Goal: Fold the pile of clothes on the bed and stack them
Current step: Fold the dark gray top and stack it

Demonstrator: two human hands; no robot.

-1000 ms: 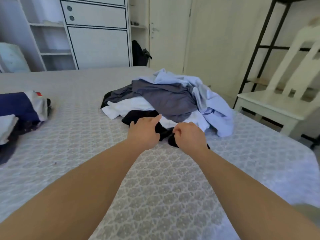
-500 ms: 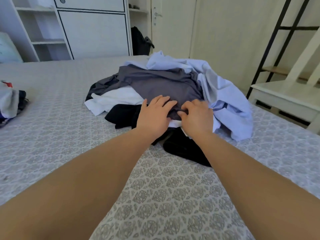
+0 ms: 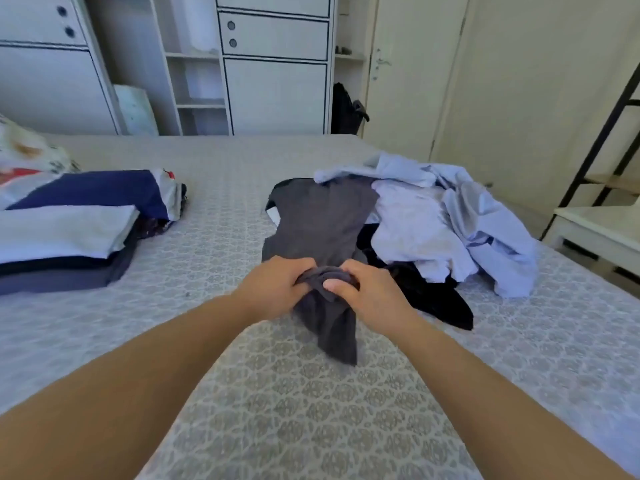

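A dark grey garment (image 3: 322, 223) stretches from the pile toward me over the patterned bed (image 3: 277, 410). My left hand (image 3: 273, 285) and my right hand (image 3: 370, 292) both grip its bunched near edge, close together, with a loose end hanging below them. Behind it lies the unfolded pile: a light blue shirt (image 3: 485, 223), a pale white garment (image 3: 412, 226) and a black garment (image 3: 433, 299). At the left sits a stack of folded clothes (image 3: 65, 233), with a white piece and a navy piece on top.
A white wardrobe with shelves (image 3: 273, 64) stands beyond the bed, a black bag (image 3: 346, 109) beside it. A white chair (image 3: 602, 233) and a black metal rack (image 3: 602, 133) stand at the right. A patterned pillow (image 3: 27, 154) lies at the far left.
Both hands moved from the black garment onto the grey one, took hold of it and pulled it out of the pile toward me. The view swung left, showing the folded stack.
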